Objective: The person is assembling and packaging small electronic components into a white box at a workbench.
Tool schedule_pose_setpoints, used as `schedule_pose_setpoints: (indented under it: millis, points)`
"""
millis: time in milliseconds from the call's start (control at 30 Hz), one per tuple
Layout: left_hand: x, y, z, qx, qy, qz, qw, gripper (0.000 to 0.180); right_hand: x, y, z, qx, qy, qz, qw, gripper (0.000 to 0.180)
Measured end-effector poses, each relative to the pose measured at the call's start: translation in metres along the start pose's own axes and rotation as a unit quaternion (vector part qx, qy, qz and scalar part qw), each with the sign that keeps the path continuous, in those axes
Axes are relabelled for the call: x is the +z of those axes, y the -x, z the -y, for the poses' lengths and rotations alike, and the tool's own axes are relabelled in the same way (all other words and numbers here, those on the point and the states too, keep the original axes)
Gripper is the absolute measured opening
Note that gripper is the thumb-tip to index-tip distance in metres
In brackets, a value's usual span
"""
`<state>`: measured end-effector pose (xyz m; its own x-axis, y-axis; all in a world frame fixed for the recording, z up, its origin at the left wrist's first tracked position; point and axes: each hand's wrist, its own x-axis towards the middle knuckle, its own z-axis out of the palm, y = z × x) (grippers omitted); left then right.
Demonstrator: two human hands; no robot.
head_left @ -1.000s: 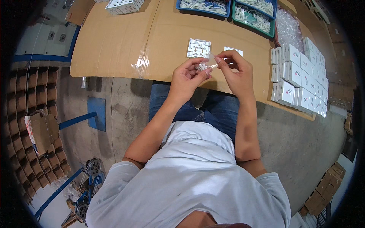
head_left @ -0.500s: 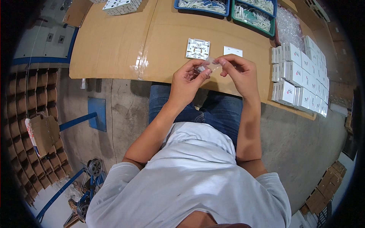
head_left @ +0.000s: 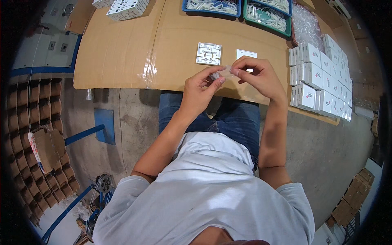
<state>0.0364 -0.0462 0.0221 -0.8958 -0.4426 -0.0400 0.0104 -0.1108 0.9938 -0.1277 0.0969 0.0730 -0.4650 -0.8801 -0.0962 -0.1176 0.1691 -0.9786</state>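
Note:
Above the near edge of the table, my left hand (head_left: 199, 88) is closed on a small clear plastic bag (head_left: 225, 71). Something whitish, too small to name, shows in the bag's bunched part by the left fingers. My right hand (head_left: 261, 78) pinches the bag's other end between thumb and forefinger, so the film spans both hands. Just beyond my left fingers, a square white wall-box housing (head_left: 208, 53) lies open side up, with fittings inside. A flat white plate (head_left: 246, 54) lies beyond my right hand, which covers part of it.
Cardboard covers the table (head_left: 118, 57). At the far side, a blue tray (head_left: 212, 13) and a green tray (head_left: 267, 25) hold slim white pieces. Clear plastic bags (head_left: 305, 26) fill a bin beside them. White boxes (head_left: 320, 77) are stacked at right; white units (head_left: 127, 9) stand far left.
My right hand has shifted right and turned, drawing the bag's end away from my left hand. The table view has slipped slightly left as my head moved.

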Motion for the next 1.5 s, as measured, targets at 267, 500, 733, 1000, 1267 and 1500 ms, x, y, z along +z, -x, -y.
schedule_pose_setpoints:
  millis: [267, 500, 733, 1000, 1267, 1500]
  points:
    - [0.001, 0.001, -0.004, 0.005, -0.060, 0.016, 0.998, 0.030, -0.015, -0.004, 0.004, 0.028, 0.053, 0.071, 0.996, 0.016]
    - [0.000, 0.002, -0.007, -0.005, -0.023, 0.041, 0.999, 0.033, -0.015, -0.005, 0.014, 0.052, 0.090, 0.089, 0.991, 0.014]
    - [-0.012, -0.001, -0.012, -0.086, -0.022, 0.102, 0.991, 0.033, -0.018, -0.005, 0.010, 0.050, 0.070, 0.118, 0.989, 0.016]
    - [-0.014, -0.002, -0.025, 0.208, -0.253, 0.075, 0.942, 0.039, -0.009, -0.001, 0.023, 0.055, 0.039, 0.119, 0.991, 0.019]
    - [-0.008, 0.002, -0.025, 0.121, -0.184, 0.057, 0.974, 0.045, 0.008, 0.006, 0.048, -0.006, 0.131, 0.074, 0.989, 0.019]
    - [-0.002, 0.002, -0.018, -0.078, 0.150, 0.121, 0.978, 0.034, 0.008, 0.010, 0.045, -0.016, 0.123, 0.068, 0.990, 0.015]
